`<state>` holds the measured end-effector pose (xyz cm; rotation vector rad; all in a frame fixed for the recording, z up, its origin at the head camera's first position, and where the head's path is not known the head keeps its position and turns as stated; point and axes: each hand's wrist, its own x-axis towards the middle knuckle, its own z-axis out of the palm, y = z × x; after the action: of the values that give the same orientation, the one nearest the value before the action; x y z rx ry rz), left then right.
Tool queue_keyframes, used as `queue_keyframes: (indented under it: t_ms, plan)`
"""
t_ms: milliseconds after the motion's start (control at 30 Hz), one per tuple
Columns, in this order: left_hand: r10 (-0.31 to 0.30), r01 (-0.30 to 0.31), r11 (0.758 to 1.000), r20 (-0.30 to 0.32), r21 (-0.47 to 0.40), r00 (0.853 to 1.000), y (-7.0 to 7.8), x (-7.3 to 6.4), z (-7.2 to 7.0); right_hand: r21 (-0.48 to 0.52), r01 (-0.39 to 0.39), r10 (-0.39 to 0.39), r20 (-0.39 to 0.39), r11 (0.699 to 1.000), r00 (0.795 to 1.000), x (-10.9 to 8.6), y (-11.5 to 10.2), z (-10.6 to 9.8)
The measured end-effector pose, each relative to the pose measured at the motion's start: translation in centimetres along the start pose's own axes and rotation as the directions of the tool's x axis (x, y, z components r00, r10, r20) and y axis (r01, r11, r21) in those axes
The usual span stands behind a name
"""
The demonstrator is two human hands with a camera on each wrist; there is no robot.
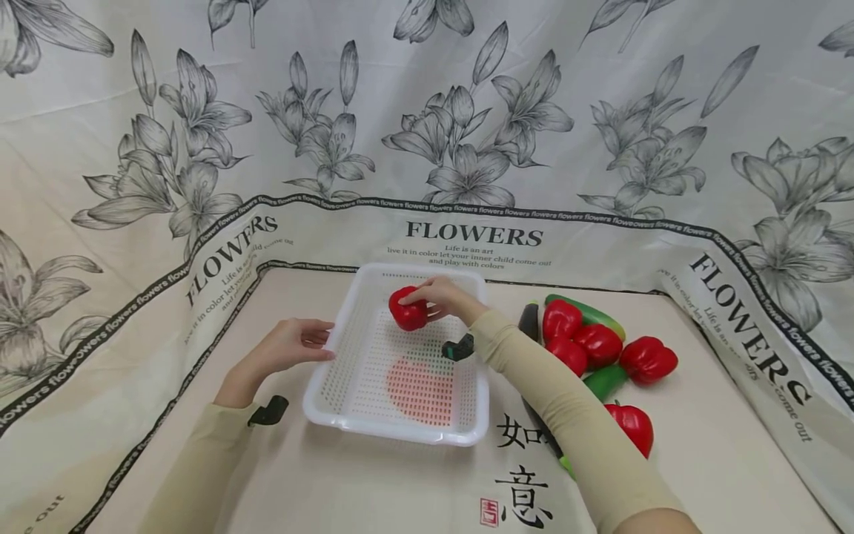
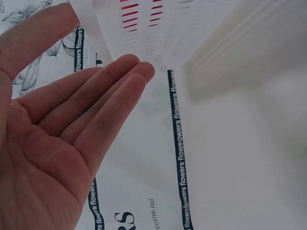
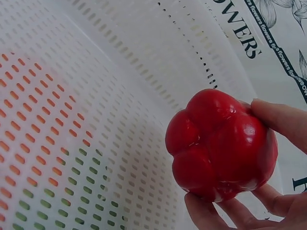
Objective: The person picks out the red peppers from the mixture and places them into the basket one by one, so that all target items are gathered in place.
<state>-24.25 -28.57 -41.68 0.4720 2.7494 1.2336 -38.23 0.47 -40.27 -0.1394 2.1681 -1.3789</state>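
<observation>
A red bell pepper [image 1: 408,309] is gripped by my right hand [image 1: 443,297] over the far half of a white perforated plastic basket [image 1: 336,423]. In the right wrist view the thumb and fingers wrap the pepper [image 3: 220,146], its lobed end facing the camera. My left hand [image 1: 293,345] is at the basket's left side, fingers straight and the fingertips at the rim. In the left wrist view the palm of the left hand [image 2: 62,129] shows, with the fingers extended beside the basket wall [image 2: 144,28]; whether they press on it I cannot tell.
To the right lie several red bell peppers [image 1: 649,360], a green cucumber-like vegetable [image 1: 606,380] and another green one [image 1: 587,315]. A dark, long vegetable [image 1: 529,321] lies beside them, partly behind the right sleeve [image 1: 554,393]. A flower-printed cloth [image 1: 480,237] rises behind the table.
</observation>
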Motion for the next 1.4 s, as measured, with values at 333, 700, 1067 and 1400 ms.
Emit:
queue_keyframes:
  t_ms: [333, 700, 1067, 1400]
  plan:
    - [-0.011, 0.011, 1.000, -0.004, -0.003, 1.000, 0.1, -0.1, -0.1, 0.079, -0.030, 0.033, -0.039, 0.996, 0.999, 1.5, 0.0, 2.1]
    - [-0.009, 0.009, 1.000, -0.006, 0.003, 1.000, 0.5, -0.1, -0.1, 0.136, -0.050, 0.060, -0.071, 0.989, 0.996, 2.4, 0.2, 3.2]
    - [-0.018, 0.018, 1.000, -0.006, 0.003, 1.000, 0.4, -0.1, 0.0, 0.103, -0.028, 0.041, -0.126, 0.994, 0.991, 2.0, 0.6, 4.4]
    - [-0.012, 0.012, 1.000, -0.007, 0.002, 1.000, 0.3, -0.2, 0.0, 0.157, -0.028, 0.053, -0.157, 0.987, 0.986, 2.7, 1.0, 5.0]
